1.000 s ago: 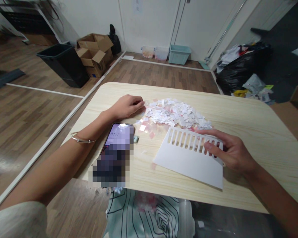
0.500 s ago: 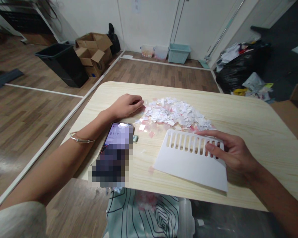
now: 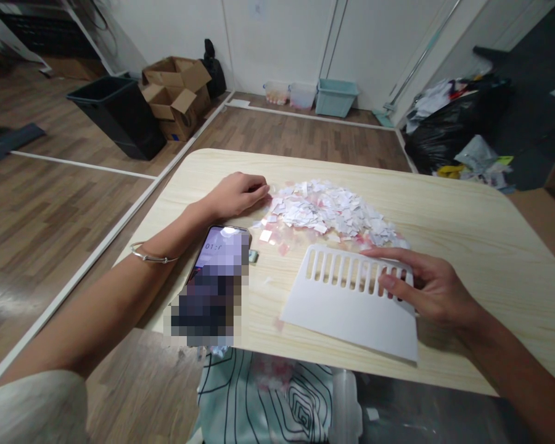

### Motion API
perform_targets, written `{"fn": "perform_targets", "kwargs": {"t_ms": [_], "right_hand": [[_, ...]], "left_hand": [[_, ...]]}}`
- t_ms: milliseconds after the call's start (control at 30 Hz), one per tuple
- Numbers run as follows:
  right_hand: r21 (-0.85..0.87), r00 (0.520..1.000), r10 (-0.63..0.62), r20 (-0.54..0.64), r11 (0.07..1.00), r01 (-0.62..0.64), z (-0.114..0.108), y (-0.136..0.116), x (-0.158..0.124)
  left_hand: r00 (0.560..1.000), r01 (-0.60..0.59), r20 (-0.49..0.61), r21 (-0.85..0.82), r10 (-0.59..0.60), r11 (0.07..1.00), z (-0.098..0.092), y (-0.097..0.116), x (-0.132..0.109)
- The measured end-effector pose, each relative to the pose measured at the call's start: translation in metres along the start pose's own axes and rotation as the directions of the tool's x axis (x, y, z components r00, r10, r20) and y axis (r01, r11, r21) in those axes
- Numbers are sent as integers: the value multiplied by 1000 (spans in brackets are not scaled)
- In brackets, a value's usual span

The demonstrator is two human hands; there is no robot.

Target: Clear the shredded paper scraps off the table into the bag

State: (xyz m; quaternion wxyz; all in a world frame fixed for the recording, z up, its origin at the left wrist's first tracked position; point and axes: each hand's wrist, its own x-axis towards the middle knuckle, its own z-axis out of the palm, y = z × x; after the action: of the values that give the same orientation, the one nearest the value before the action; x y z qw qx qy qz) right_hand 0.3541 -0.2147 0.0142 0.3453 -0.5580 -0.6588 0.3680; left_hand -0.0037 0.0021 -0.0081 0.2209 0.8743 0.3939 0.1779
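Gripping the slotted white plate (image 3: pixel 351 320) at its upper right corner, the right hand (image 3: pixel 437 287) sits at right of centre in the frame, the thumb over the slots and the other fingers closed behind, partly hidden. The plate lies below the heap of paper scraps (image 3: pixel 324 209), its long solid edge toward the bottom of the frame; whether that edge bears fully on the table (image 3: pixel 481 246) cannot be told. The left hand (image 3: pixel 238 194), left of centre, rests with fingers curled at the heap's left end; no object is seen in it, though its fingertips are partly obscured. In this inspector's judgement, sound handling calls for a firm, even hold nearer the middle of the slotted side, since a corner grip may let the far end twist; the long edge is best held level, and light pressure should suffice. As to writing, the phone (image 3: pixel 219 250), left of centre, shows "01:" and a further character cut off by a blurred patch. A notice (image 3: pixel 258 8) on the wall at top centre is too faint to read. No brand is legible anywhere.
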Motion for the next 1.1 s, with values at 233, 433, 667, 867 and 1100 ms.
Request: {"fn": "perform_targets", "kwargs": {"t_ms": [233,433,667,867,1100], "right_hand": [[-66,1000,-18,-17,998,17,-5,6,-1],[-112,999,-40,29,993,43,-9,20,-5],[-79,992,-79,99,993,87,-10,17,-5],[-81,984,-33,177,996,48,-12,7,-3],[-100,979,-33,204,993,55,-16,12,-5]], "left_hand": [[1000,-11,-11,8,11,1000,1,-2,1],[1000,-7,-13,2,7,1000,1,-1,1],[1000,-4,-16,-10,4,1000,1,-1,1],[1000,-7,-21,-3,7,1000,1,-1,1],[1000,-13,-18,-4,13,1000,1,-1,1]]}}
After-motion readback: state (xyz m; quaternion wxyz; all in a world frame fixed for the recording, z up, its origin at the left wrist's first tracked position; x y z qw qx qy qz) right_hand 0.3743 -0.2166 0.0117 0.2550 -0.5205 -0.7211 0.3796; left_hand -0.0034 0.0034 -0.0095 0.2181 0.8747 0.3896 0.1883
